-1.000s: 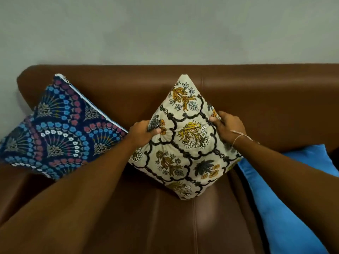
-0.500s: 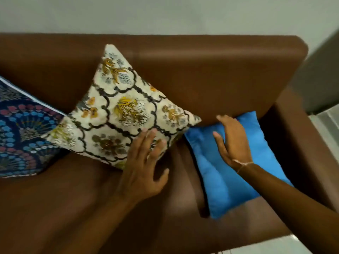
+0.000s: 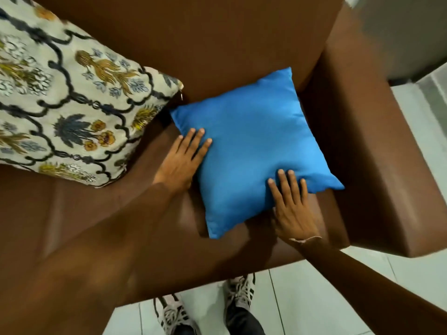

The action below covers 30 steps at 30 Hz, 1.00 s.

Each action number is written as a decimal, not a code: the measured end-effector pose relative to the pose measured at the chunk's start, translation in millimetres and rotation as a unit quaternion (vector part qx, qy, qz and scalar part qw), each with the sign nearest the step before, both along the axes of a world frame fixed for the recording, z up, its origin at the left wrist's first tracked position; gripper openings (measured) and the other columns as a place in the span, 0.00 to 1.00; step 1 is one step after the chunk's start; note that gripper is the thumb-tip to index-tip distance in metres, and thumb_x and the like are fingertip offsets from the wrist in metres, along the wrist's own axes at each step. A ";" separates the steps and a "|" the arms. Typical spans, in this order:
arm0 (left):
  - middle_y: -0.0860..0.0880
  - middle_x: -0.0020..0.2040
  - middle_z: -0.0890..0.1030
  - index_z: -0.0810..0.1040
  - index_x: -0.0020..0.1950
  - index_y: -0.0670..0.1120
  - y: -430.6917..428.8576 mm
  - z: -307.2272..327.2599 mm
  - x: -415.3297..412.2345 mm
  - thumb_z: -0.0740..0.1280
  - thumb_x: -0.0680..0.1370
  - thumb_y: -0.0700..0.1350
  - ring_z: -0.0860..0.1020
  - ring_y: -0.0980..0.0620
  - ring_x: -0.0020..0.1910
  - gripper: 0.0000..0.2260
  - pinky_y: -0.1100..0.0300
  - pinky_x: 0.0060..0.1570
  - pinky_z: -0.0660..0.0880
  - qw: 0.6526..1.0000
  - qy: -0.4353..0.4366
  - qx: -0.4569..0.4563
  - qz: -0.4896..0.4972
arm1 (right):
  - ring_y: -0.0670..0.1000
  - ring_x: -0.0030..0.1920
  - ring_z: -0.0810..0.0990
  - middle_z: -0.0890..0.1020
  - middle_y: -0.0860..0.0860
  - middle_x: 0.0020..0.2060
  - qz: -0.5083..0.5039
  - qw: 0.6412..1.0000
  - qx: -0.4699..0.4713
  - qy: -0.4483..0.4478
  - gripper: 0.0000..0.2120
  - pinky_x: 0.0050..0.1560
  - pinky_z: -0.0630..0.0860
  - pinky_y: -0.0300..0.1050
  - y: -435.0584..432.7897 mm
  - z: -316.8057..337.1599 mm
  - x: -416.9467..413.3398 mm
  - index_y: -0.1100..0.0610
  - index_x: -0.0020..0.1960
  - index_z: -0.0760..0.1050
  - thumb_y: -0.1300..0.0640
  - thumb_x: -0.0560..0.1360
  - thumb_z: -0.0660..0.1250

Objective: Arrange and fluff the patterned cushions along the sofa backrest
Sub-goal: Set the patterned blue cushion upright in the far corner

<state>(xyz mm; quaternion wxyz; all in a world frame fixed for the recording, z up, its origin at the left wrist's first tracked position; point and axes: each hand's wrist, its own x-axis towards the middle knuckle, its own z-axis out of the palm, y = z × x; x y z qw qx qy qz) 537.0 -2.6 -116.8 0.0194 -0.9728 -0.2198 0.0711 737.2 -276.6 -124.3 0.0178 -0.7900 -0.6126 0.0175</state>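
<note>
A plain blue cushion lies flat on the brown sofa seat by the right armrest, one corner against the backrest. My left hand rests flat at its left edge, fingers spread onto the fabric. My right hand lies flat on its lower right edge, fingers apart. Neither hand grips it. A cream floral cushion leans against the backrest at the left, untouched.
The sofa's right armrest runs close beside the blue cushion. The brown backrest stands behind it. My two shoes stand on the pale tiled floor at the sofa's front edge.
Both hands left the floral cushion and moved right onto the blue cushion. The view swung right and down, so the dark blue patterned cushion is out of sight.
</note>
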 end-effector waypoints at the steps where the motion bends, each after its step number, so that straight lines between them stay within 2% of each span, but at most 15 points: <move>1: 0.36 0.81 0.53 0.48 0.81 0.41 -0.4 -2.9 8.5 0.72 0.66 0.40 0.53 0.34 0.80 0.49 0.39 0.77 0.56 1.000 -0.005 0.003 0.019 | 0.65 0.78 0.49 0.54 0.61 0.78 -0.020 1.000 0.014 -0.003 0.45 0.74 0.48 0.70 9.0 -4.8 -2.7 0.57 0.79 0.50 0.57 0.68 0.68; 5: 0.36 0.81 0.53 0.49 0.81 0.40 0.0 -16.6 31.0 0.63 0.77 0.37 0.53 0.35 0.80 0.35 0.40 0.77 0.57 0.995 -0.049 0.020 0.081 | 0.63 0.78 0.53 0.58 0.59 0.78 -0.070 0.996 0.043 0.016 0.36 0.74 0.46 0.69 43.9 -16.5 -3.7 0.56 0.78 0.56 0.60 0.70 0.58; 9: 0.40 0.82 0.51 0.51 0.82 0.45 2.0 -20.0 28.7 0.62 0.77 0.36 0.51 0.38 0.81 0.35 0.42 0.78 0.55 0.995 -0.044 0.001 0.088 | 0.58 0.72 0.69 0.75 0.54 0.69 -0.054 0.987 0.057 0.142 0.36 0.73 0.56 0.64 48.1 -14.8 19.1 0.55 0.71 0.71 0.66 0.63 0.71; 11: 0.40 0.82 0.52 0.53 0.82 0.47 -2.2 -12.9 27.6 0.63 0.76 0.36 0.51 0.38 0.81 0.35 0.42 0.79 0.53 0.995 -0.047 -0.006 0.085 | 0.57 0.69 0.74 0.79 0.54 0.65 -0.068 0.972 0.065 0.216 0.36 0.73 0.60 0.59 45.2 0.6 33.2 0.54 0.67 0.75 0.70 0.60 0.71; 13: 0.41 0.81 0.58 0.58 0.80 0.46 -9.6 1.8 28.6 0.66 0.75 0.36 0.54 0.37 0.80 0.35 0.40 0.78 0.56 0.996 -0.052 -0.011 0.066 | 0.57 0.65 0.78 0.82 0.55 0.61 -0.069 0.961 0.065 0.260 0.33 0.71 0.64 0.57 44.1 20.2 48.0 0.55 0.64 0.78 0.71 0.60 0.70; 15: 0.42 0.77 0.68 0.68 0.76 0.45 -18.0 22.5 28.2 0.72 0.70 0.37 0.63 0.36 0.77 0.35 0.38 0.74 0.64 0.997 -0.069 -0.011 0.032 | 0.56 0.59 0.82 0.84 0.54 0.56 -0.058 0.954 0.054 0.290 0.29 0.67 0.71 0.50 42.1 44.1 63.0 0.55 0.61 0.79 0.69 0.61 0.70; 17: 0.44 0.71 0.76 0.76 0.71 0.43 -24.3 49.9 29.2 0.76 0.63 0.38 0.72 0.38 0.72 0.35 0.34 0.68 0.69 0.996 -0.093 -0.017 0.006 | 0.54 0.54 0.84 0.85 0.50 0.52 -0.047 0.943 0.049 0.326 0.26 0.59 0.74 0.42 39.8 76.3 81.4 0.51 0.59 0.79 0.65 0.62 0.68; 19: 0.46 0.66 0.82 0.80 0.66 0.42 -32.2 74.1 31.9 0.75 0.60 0.37 0.78 0.40 0.67 0.33 0.30 0.65 0.70 0.988 -0.146 -0.044 -0.002 | 0.48 0.54 0.84 0.84 0.43 0.53 -0.042 0.934 0.035 0.353 0.24 0.55 0.75 0.37 37.0 110.8 102.9 0.43 0.58 0.77 0.61 0.64 0.68; 20: 0.46 0.63 0.83 0.82 0.63 0.42 -35.3 85.4 33.2 0.73 0.60 0.36 0.80 0.41 0.65 0.30 0.32 0.66 0.69 0.981 -0.184 -0.067 -0.001 | 0.43 0.55 0.82 0.84 0.40 0.54 -0.045 0.933 0.026 0.355 0.24 0.56 0.75 0.36 38.4 129.6 113.6 0.40 0.57 0.76 0.58 0.65 0.68; 22: 0.46 0.59 0.85 0.83 0.60 0.40 -34.3 107.1 38.3 0.66 0.62 0.37 0.82 0.44 0.61 0.25 0.43 0.70 0.68 0.959 -0.261 -0.107 0.021 | 0.39 0.57 0.80 0.83 0.35 0.55 -0.050 0.929 0.021 0.366 0.26 0.57 0.75 0.34 43.3 161.0 133.0 0.37 0.60 0.76 0.54 0.63 0.70; 23: 0.45 0.57 0.86 0.83 0.58 0.40 -28.8 118.8 42.9 0.63 0.64 0.38 0.83 0.46 0.60 0.24 0.46 0.70 0.67 0.947 -0.295 -0.121 0.045 | 0.39 0.58 0.80 0.82 0.34 0.55 -0.043 0.929 0.033 0.365 0.29 0.55 0.74 0.33 47.9 172.8 141.8 0.35 0.61 0.74 0.53 0.63 0.72; 25: 0.43 0.50 0.86 0.82 0.54 0.39 -14.7 142.5 56.3 0.63 0.68 0.37 0.82 0.45 0.53 0.17 0.48 0.63 0.72 0.923 -0.347 -0.140 0.091 | 0.38 0.60 0.78 0.78 0.31 0.57 -0.028 0.941 0.075 0.329 0.31 0.56 0.71 0.29 62.9 191.3 154.0 0.31 0.64 0.68 0.52 0.68 0.75; 27: 0.45 0.40 0.82 0.79 0.46 0.41 3.4 164.2 75.3 0.64 0.73 0.39 0.80 0.45 0.41 0.05 0.51 0.47 0.76 0.902 -0.383 -0.157 0.122 | 0.36 0.67 0.72 0.73 0.30 0.65 -0.031 0.924 0.122 0.362 0.26 0.64 0.67 0.33 85.3 202.4 164.1 0.33 0.70 0.63 0.45 0.75 0.69; 28: 0.46 0.37 0.80 0.77 0.43 0.43 14.1 174.3 85.7 0.64 0.76 0.43 0.78 0.45 0.37 0.04 0.54 0.39 0.73 0.895 -0.391 -0.167 0.133 | 0.40 0.70 0.70 0.71 0.34 0.69 -0.042 0.911 0.139 0.385 0.26 0.69 0.67 0.42 100.2 206.1 168.6 0.35 0.72 0.62 0.44 0.77 0.66; 30: 0.49 0.33 0.76 0.73 0.41 0.44 36.3 187.9 107.3 0.62 0.79 0.51 0.77 0.45 0.33 0.12 0.53 0.33 0.69 0.895 -0.383 -0.170 0.154 | 0.51 0.73 0.68 0.70 0.46 0.72 -0.059 0.900 0.179 0.392 0.25 0.72 0.65 0.58 131.9 210.2 179.1 0.40 0.73 0.62 0.48 0.78 0.62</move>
